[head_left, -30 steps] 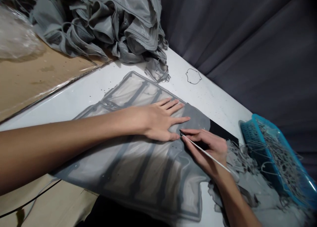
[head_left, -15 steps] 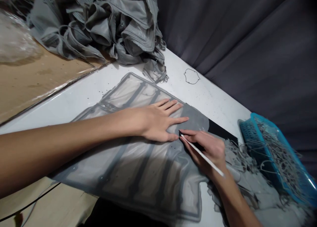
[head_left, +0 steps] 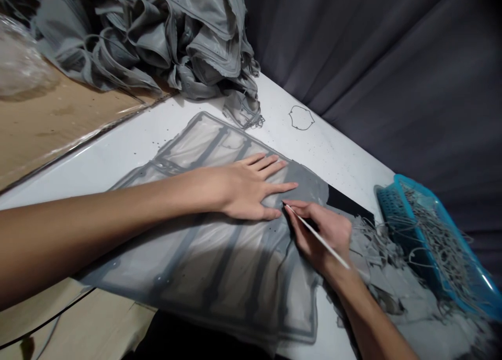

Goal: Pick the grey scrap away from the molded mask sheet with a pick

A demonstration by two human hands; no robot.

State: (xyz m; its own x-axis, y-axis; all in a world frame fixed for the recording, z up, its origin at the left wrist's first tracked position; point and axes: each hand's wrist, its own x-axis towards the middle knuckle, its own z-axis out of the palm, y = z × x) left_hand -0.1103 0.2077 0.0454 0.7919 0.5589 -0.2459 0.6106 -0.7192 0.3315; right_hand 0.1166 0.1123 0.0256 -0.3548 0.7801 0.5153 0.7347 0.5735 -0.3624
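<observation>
A thin grey rubbery sheet [head_left: 219, 276] with raised darker bands lies over the white table in front of me. Pressed flat on its upper part is my left hand [head_left: 251, 187], fingers spread. Just right of the left thumb, my right hand [head_left: 323, 229] grips a slim white stick-like tool [head_left: 317, 237] like a pen. Its dark tip, close to the fingertips, is at the sheet; whether it touches cannot be made out. A few small dark dots show on the sheet below the tip.
Crumpled grey sheets [head_left: 157, 35] are heaped at the back left, partly on cardboard [head_left: 58, 124]. A blue basket [head_left: 427, 192] of thin grey loops stands at the right, beside grey scraps [head_left: 411, 307]. One thin loop [head_left: 289, 120] lies on the white table [head_left: 337, 150]. A dark curtain [head_left: 372, 62] hangs behind.
The right hand and tool have moved slightly up along the sheet, away from the left thumb's tip. The left hand stays flat. The whole view has shifted a little.
</observation>
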